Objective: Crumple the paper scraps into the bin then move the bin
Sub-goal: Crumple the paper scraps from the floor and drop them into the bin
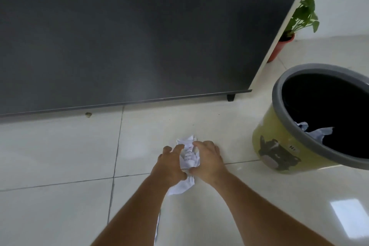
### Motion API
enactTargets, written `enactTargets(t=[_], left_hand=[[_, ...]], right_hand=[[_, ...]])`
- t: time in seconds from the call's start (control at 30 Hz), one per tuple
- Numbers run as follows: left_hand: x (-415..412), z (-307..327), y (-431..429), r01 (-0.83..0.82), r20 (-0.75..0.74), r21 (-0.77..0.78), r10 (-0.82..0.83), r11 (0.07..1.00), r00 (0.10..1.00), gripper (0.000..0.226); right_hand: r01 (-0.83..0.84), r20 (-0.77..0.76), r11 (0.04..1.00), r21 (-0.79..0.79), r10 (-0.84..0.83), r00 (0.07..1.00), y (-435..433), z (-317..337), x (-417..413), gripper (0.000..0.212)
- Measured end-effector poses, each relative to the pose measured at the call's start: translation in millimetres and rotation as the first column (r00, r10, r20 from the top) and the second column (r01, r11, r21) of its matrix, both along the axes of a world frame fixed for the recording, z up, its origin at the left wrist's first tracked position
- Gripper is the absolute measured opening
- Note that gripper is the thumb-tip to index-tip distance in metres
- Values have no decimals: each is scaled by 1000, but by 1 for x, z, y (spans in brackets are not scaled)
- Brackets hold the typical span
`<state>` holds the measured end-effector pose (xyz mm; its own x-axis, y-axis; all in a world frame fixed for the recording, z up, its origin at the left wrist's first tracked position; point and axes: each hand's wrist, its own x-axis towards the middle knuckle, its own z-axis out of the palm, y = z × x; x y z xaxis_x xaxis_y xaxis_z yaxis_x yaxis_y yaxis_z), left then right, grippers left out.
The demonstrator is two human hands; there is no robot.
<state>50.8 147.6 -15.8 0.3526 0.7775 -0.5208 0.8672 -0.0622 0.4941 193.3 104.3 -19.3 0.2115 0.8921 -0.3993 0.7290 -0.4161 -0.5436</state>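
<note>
A white paper scrap (pixel 187 157) lies on the tiled floor, bunched up between both my hands. My left hand (pixel 170 164) presses it from the left and my right hand (pixel 207 161) from the right, fingers curled around it. A tail of the paper sticks out below my wrists. To the right stands the bin (pixel 279 146), yellow with a grey rim and a black liner. Crumpled paper (pixel 317 133) lies inside it.
A large dark grey cabinet (pixel 119 36) rises just beyond my hands, standing on short feet. A potted green plant (pixel 299 16) in a red pot sits behind the cabinet's right edge. A small crumb of debris (pixel 88 114) lies by the cabinet base.
</note>
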Motion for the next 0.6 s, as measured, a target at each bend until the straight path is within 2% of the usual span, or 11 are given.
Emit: enactTargets(t=[0.13,0.23,0.43,0.6], left_hand=[[2,-10,13,-13,-1,6,13,1000,1000,98],[-3,-16,21,-8,-35,12,9,1000,999,106],[-12,-19,23,-12,-79,31,15,999,997,108],[-19,-12,17,-17,-76,-7,16,1000,997,111]], right_hand=[[-41,62,999,-31,43,997,12,-16,-12,93],[-79,90,997,-18,80,993,15,-26,-19,93],[-157,283,987,-24,157,946,11,-35,-22,66],[-108,245,994,-35,113,963,11,-32,-17,41]])
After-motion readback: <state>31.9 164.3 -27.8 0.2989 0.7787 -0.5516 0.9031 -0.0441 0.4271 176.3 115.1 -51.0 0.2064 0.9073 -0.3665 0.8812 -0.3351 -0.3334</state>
